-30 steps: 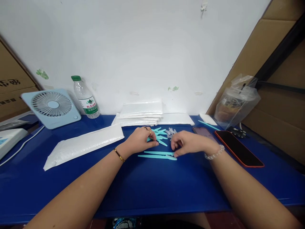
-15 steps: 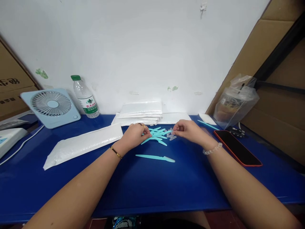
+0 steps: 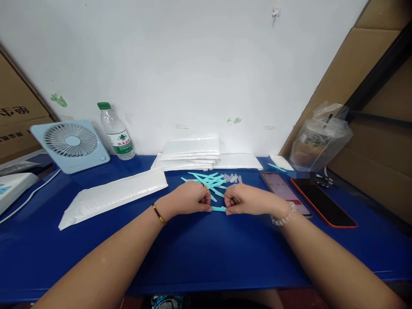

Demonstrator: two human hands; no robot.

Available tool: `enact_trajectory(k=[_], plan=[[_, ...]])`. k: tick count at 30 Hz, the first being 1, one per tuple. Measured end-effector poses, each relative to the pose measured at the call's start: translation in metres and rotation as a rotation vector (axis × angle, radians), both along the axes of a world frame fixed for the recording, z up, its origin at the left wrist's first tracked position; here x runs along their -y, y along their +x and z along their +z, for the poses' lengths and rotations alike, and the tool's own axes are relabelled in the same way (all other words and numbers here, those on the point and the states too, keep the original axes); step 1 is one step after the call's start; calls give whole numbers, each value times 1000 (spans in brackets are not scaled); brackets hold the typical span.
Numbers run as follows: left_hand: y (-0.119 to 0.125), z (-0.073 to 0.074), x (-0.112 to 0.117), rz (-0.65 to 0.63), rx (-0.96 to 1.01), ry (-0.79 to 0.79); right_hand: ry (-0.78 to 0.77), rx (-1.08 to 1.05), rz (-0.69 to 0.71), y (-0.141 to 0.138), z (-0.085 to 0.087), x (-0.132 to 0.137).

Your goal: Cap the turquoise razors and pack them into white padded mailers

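Observation:
Just above the blue table, a light teal eyebrow razor (image 3: 219,209) spans the gap between both hands. My left hand (image 3: 192,198) is closed in a pinch on one end of it. At the other end, the fingertips of my right hand (image 3: 246,199) are pressed together. Whether a small cap is also in the right fingers is hidden. Behind the hands lies a loose pile of teal eyebrow razors (image 3: 206,178), crossing each other. Several small translucent caps (image 3: 231,178) are scattered right of that pile.
White padded envelopes (image 3: 189,150) are stacked by the wall; another envelope (image 3: 112,191) lies left. A fan (image 3: 72,141) and water bottle (image 3: 119,133) stand back left. Two phones (image 3: 283,189), a bagged drink cup (image 3: 312,146) and one teal stick (image 3: 277,167) are at right.
Both hands have come nearer me and closer together, from the pile to the front. The razor that lay alone on the table is now between them. The lit phone is uncovered.

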State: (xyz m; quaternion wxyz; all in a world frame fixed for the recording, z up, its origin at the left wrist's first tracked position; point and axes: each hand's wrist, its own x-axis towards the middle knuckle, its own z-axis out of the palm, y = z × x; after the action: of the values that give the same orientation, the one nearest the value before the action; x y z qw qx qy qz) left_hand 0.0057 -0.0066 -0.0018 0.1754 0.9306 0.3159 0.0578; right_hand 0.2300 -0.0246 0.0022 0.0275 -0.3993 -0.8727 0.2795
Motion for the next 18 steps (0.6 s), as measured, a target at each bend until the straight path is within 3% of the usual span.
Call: enact_trajectory(k=[6,12,16,18], plan=[[-1,-1,-10,124,59,147,162,-62,-115,17,8,-8],[-7,-6,-22,252,125,240,241,-133,-338,40,-5,-33],[-5,-18,-25,156,93,267,400,-205,-345,44,-17,-44],[-4,-24,-26,103,31,229,395,-210,-285,41,-24,-46]])
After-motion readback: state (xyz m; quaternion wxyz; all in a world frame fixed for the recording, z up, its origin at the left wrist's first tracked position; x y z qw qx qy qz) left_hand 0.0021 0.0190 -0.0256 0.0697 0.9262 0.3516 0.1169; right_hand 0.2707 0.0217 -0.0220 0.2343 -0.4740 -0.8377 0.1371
